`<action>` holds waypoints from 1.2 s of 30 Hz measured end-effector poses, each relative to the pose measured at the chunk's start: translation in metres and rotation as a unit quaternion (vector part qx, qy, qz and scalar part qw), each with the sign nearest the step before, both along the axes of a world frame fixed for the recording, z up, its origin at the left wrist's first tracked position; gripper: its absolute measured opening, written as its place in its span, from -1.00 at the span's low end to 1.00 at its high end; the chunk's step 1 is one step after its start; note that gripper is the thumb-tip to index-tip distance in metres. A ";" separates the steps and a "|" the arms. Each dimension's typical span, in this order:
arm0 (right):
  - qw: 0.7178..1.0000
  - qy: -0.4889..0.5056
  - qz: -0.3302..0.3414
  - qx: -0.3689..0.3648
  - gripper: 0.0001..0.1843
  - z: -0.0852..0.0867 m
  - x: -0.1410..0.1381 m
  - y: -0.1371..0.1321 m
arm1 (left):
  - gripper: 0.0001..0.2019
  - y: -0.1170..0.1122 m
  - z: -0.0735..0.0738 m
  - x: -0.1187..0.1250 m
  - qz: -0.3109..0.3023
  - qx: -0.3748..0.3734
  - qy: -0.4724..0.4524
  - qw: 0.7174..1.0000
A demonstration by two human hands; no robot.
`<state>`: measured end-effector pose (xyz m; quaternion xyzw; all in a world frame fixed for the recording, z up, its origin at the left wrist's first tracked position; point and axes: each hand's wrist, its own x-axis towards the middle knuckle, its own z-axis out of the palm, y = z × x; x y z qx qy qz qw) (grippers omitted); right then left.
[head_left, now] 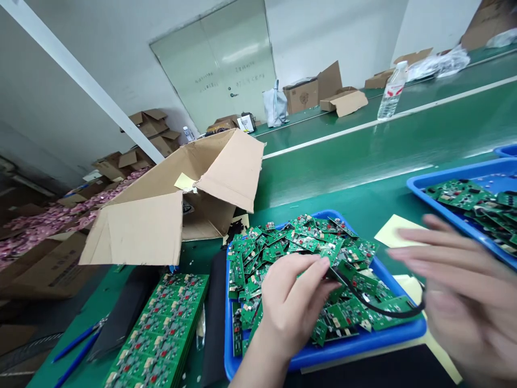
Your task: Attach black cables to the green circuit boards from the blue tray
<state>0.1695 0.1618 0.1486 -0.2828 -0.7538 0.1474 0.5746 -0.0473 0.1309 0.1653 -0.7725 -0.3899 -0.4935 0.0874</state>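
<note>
My left hand point(293, 302) is over the blue tray point(363, 342) heaped with several small green circuit boards point(283, 245). Its fingers pinch one end of a black cable point(375, 304) attached to a board in the pile. My right hand point(460, 291) is blurred at the right, fingers spread, by the cable's other end; whether it grips the cable I cannot tell. A pale yellow paper sheet point(393, 231) lies just behind the right hand.
A large open cardboard box point(169, 199) lies tipped at the left. Panels of joined circuit boards point(161, 328) lie at the front left beside blue-handled cutters point(76, 345). A second blue tray point(444, 180) with boards is at the right. A water bottle point(391, 91) stands on the green belt.
</note>
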 end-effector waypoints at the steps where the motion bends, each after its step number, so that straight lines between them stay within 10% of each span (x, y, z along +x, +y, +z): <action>1: 1.000 -0.020 0.017 0.010 -0.72 0.001 -0.006 0.000 | -0.77 0.000 0.000 0.001 -0.004 0.005 0.002 1.000; 19: 0.937 0.027 0.199 -0.286 -0.78 0.010 -0.041 0.003 | -0.73 -0.005 -0.003 0.000 0.002 -0.036 -0.017 0.999; 36: 0.992 0.019 0.059 -0.114 -0.88 0.008 -0.044 0.001 | -0.58 -0.007 -0.015 0.012 -0.136 -0.193 -0.202 0.951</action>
